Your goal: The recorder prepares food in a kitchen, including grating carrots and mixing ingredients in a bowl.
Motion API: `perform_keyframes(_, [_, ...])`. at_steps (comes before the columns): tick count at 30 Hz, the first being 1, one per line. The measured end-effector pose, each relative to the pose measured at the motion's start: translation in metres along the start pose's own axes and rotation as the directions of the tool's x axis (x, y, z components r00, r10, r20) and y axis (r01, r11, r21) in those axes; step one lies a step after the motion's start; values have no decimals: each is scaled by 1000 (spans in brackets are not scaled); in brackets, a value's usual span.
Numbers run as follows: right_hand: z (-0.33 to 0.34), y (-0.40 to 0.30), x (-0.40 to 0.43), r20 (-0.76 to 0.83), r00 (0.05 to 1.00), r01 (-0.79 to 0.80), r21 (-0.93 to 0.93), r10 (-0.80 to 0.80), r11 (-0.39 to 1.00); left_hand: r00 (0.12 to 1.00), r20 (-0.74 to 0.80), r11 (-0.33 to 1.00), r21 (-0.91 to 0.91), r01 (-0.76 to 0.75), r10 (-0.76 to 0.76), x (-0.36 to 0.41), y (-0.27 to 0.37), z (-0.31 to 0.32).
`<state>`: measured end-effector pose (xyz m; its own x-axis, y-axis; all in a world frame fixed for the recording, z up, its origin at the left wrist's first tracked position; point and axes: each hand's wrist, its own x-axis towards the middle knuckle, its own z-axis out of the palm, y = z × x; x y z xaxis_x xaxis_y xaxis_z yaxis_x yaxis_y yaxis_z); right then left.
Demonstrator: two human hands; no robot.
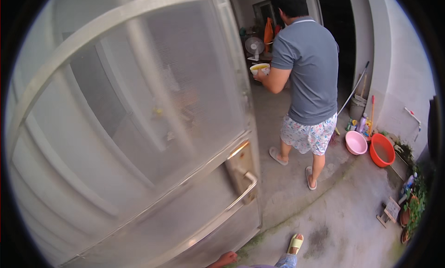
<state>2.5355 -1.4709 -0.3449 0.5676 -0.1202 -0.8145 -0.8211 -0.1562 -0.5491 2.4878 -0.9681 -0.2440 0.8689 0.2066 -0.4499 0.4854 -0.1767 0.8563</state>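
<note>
My left hand (227, 258) is at the bottom edge, below the lower part of a metal-framed glass door (187, 198). Its fingers look curled, but it is small and partly cut off, so a grip cannot be made out. My right hand is out of view. The door's lever handle (245, 191) sits on a worn, rust-spotted plate (241, 160), above my left hand and apart from it. My foot in a yellow-green slipper (295, 243) stands on the concrete floor (333, 229). Ahead, a person (307, 70) with their back to me holds a bowl (260, 69) with yellow contents.
A pink basin (356, 143) and a red basin (382, 150) are on the floor at right, near bottles (362, 122) and a grey bucket (358, 107). A small stool (389, 210) stands beside potted plants (413, 212). Further in are a fan (255, 46) and a dark doorway (337, 42).
</note>
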Motion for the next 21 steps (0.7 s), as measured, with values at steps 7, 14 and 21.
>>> perform_keyframes(7, [-36, -123, 227, 142, 981, 155, -180, -130, 971, 853, -315, 909, -157, 387, -417, 107, 34, 47])
perform_keyframes(14, [-20, -369, 295, 239, 948, 266, -243, -209, 933, 823, -382, 903, -264, 338, -420, 158, 98, 105])
perform_keyframes(21, [50, -479, 253, 202, 897, 423, -130, -393, 897, 866, -339, 924, -233, 302, -368, 217, 127, 102])
